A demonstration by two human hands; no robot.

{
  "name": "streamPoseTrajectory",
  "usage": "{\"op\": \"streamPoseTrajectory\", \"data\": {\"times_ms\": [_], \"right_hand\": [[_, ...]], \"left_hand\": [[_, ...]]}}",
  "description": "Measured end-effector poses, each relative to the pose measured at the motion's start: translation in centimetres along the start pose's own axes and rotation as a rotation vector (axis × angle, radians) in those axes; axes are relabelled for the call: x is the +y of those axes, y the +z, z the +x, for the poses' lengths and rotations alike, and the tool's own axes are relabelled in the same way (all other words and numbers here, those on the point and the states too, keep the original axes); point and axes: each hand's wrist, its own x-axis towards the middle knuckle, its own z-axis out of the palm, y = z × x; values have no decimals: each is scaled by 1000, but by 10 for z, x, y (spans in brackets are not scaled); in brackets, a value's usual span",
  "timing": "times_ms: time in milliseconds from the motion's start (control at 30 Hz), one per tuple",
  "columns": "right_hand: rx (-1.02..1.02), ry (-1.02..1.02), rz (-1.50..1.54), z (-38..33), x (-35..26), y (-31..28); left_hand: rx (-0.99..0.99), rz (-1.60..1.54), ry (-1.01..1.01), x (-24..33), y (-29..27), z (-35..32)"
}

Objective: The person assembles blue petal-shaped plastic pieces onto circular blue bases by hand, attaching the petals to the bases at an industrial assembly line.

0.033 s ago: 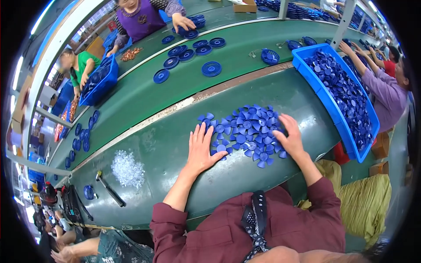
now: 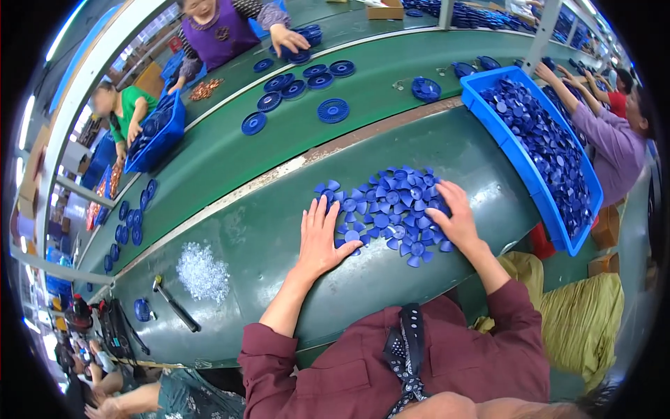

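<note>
Left hand [image 2: 319,241]: spread flat, gripping nothing
Right hand [image 2: 457,218]: half-open, I see nothing gripped
Blue blades [image 2: 393,198]: heaped between them

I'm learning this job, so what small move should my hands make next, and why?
Perhaps ease your right hand slightly inward: it's at the right edge of the loose blue fan blades, your left hand is spread at their left, and they look scattered.

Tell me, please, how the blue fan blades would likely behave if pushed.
The thin, plastic-looking fan blades are probably light and fairly stiff. Overlapping as they lie, they may catch and shift together. The glossy green worktop would likely let them slide.
</note>
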Motion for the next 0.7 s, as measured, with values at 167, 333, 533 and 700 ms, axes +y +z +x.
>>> {"op": "streamPoseTrajectory", "data": {"times_ms": [167, 333, 533, 700], "right_hand": [[47, -33, 61, 30, -15, 32], [46, -7, 92, 22, -22, 21], [64, 30, 22, 4, -11, -25], [282, 30, -291, 16, 38, -95]], "left_hand": [[6, -29, 17, 19, 10, 19], [92, 15, 101, 47, 8, 13], [-216, -24, 534, 105, 11, 16], [-159, 56, 531, 112, 27, 36]]}}
